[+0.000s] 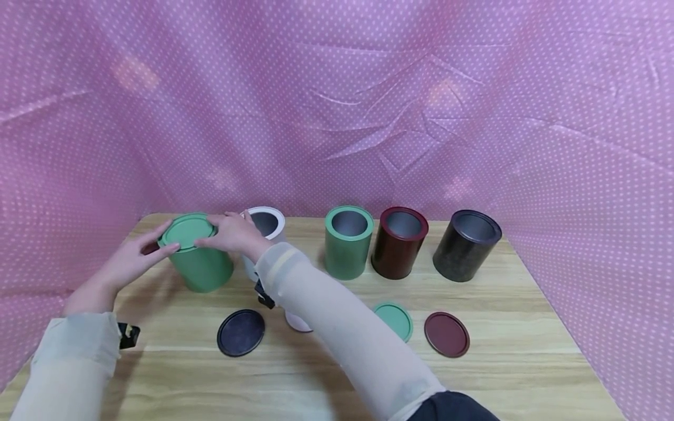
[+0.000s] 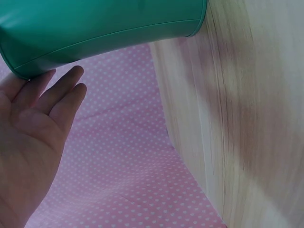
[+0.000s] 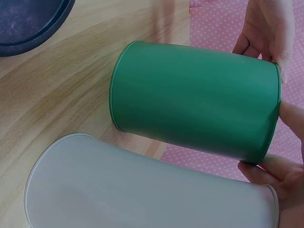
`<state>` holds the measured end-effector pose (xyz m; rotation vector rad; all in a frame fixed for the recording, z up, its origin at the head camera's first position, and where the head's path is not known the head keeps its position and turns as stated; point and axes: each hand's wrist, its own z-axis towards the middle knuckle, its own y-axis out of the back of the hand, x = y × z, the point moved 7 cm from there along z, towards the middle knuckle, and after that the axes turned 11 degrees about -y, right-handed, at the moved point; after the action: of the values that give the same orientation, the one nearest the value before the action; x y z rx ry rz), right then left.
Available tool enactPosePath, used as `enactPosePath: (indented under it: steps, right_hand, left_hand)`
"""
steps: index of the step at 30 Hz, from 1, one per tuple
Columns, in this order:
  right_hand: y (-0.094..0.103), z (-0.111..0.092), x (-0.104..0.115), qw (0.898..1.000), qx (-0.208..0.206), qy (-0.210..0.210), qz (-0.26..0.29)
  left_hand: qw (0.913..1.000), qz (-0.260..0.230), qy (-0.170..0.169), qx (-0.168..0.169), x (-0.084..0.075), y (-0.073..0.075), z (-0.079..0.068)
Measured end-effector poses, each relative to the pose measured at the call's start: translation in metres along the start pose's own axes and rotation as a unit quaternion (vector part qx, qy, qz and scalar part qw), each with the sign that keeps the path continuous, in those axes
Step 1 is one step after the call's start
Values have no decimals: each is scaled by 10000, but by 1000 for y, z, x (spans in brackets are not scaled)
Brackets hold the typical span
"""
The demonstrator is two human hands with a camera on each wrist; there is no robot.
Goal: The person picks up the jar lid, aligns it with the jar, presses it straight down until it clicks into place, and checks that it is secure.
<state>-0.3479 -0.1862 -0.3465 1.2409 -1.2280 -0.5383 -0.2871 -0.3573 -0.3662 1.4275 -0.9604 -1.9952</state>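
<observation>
On the left side of the table stands a green can [image 1: 202, 272], with a green lid [image 1: 186, 231] lying across its top. My left hand [image 1: 131, 257] grips the lid's left edge, thumb at the front and fingers around the side. From the opposite side my right hand [image 1: 234, 234] holds the same edge, its thumb on the near rim. In the right wrist view, fingertips from both sides meet the upper end of the green can [image 3: 194, 99]. An open white can [image 1: 279, 225] stands just right of it, partly covered by my right hand.
Farther right stand three open cans: green [image 1: 346, 251], dark red [image 1: 396, 251] and black [image 1: 463, 254]. Loose lids lie in front: black [image 1: 241, 332], a pale one [image 1: 298, 323] partly under my right forearm, green [image 1: 395, 320] and dark red [image 1: 447, 334]. Pink dotted cloth [image 1: 337, 117] surrounds the table.
</observation>
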Motion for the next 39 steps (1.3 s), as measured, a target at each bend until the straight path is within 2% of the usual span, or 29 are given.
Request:
enactPosePath:
  steps: [5, 12, 24, 39]
  right_hand:
    - [0, -3, -1, 10000, -3, -24, -26]
    - [-1, -3, -2, 10000, 10, -26, -18]
    - [-1, -5, 0, 10000, 37, -41, 28]
    - [3, 18, 2, 9988, -10, -426, 225]
  left_hand:
    - [10000, -53, 41, 15, -1, -1, -2]
    - [9989, -2, 317, 349, 0, -3, -2]
    - [9979, 29, 491, 411, -1, -4, -4]
    - [9949, 6, 706, 717, 17, 3, 21]
